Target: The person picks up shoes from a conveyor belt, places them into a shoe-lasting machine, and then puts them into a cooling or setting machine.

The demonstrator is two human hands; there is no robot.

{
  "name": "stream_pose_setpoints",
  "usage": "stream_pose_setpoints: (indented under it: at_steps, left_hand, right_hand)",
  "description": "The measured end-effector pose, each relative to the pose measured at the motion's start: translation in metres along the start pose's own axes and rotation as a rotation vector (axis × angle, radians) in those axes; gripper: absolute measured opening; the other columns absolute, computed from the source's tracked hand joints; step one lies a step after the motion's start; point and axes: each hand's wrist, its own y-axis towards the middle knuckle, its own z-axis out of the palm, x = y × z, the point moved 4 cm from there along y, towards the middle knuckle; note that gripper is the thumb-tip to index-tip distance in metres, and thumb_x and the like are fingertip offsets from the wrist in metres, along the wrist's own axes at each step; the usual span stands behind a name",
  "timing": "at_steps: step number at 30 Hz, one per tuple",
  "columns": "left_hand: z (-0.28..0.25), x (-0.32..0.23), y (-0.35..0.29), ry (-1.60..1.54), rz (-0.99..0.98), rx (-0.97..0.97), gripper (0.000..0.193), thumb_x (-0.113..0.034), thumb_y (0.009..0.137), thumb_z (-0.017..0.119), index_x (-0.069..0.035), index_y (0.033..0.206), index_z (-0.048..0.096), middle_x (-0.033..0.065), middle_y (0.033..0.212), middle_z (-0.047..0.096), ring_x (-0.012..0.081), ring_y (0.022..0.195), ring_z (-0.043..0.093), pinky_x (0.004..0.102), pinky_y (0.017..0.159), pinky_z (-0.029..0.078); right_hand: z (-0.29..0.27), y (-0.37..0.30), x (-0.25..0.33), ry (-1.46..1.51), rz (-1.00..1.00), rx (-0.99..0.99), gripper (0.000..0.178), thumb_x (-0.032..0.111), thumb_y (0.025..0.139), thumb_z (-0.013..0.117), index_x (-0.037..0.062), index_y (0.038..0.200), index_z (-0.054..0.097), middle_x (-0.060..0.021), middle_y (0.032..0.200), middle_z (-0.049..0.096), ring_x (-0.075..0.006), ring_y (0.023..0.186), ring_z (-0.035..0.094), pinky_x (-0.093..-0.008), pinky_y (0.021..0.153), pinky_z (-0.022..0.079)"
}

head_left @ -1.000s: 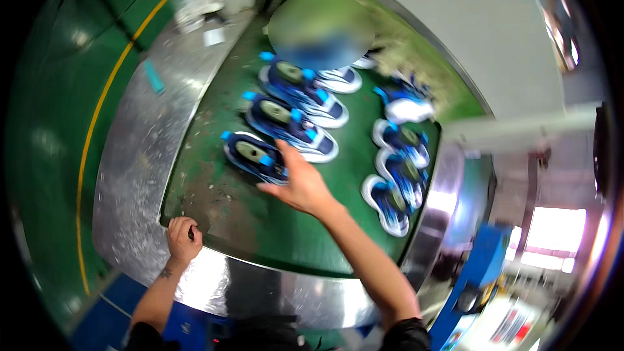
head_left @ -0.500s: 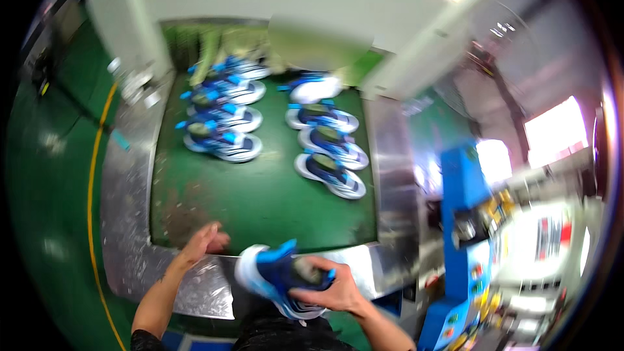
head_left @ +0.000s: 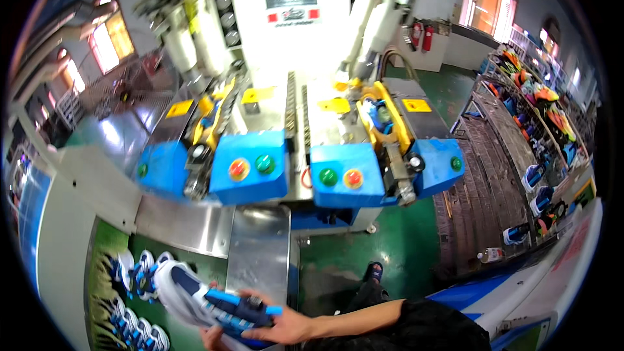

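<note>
Near left, before the far blue-fronted machine point(head_left: 250, 179), the white-and-blue shoe point(head_left: 211, 300) looks light, soft above, stiffer-soled, best taken by the heel. The right hand point(head_left: 286, 325) clasps there; how the left hand point(head_left: 212, 337) closes, I cannot tell.

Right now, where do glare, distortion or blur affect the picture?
Head view: straight edges bend and the corners go black; head view: the upper-right window partly blown out, the white machine panel washed bright; head view: pale sheen on the metal tabletop; head view: the held shoe slightly soft.
</note>
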Motion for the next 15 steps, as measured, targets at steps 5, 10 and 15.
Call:
stream_pose_setpoints:
  at_steps: [5, 10, 15]
  left_hand:
    - [0.183, 0.113, 0.095, 0.025, 0.042, -0.14, 0.045, -0.006, 0.092, 0.055, 0.002, 0.135, 0.046, 0.0098, 0.116, 0.06, 0.0185, 0.1, 0.059, 0.0313, 0.082, 0.051]
    - [0.331, 0.146, 0.187, 0.277, 0.037, 0.307, 0.069, 0.001, 0.091, 0.06, -0.001, 0.149, 0.022, 0.0171, 0.156, 0.027, 0.0283, 0.144, 0.028, 0.0416, 0.118, 0.026]
    - [0.43, 0.183, 0.432, 0.878, 0.066, 0.252, 0.089, -0.032, 0.082, 0.076, 0.008, 0.142, 0.023, 0.0279, 0.141, 0.04, 0.0354, 0.132, 0.041, 0.0414, 0.109, 0.035]
  right_hand:
    - [-0.222, -0.09, 0.05, 0.036, 0.169, -0.314, 0.053, 0.024, 0.092, 0.069, 0.0042, 0.135, 0.047, -0.0009, 0.105, 0.061, -0.0073, 0.089, 0.054, -0.0243, 0.077, 0.047]
    - [-0.393, -0.22, 0.072, 0.022, 0.138, -1.06, 0.041, 0.027, 0.093, 0.065, 0.0022, 0.124, 0.056, -0.0027, 0.103, 0.063, -0.0127, 0.089, 0.059, -0.0287, 0.08, 0.049]
    - [-0.44, -0.273, 0.083, -0.183, 0.145, -1.376, 0.035, 0.024, 0.093, 0.063, 0.0007, 0.118, 0.058, -0.0061, 0.102, 0.064, -0.0157, 0.088, 0.06, -0.0305, 0.08, 0.049]
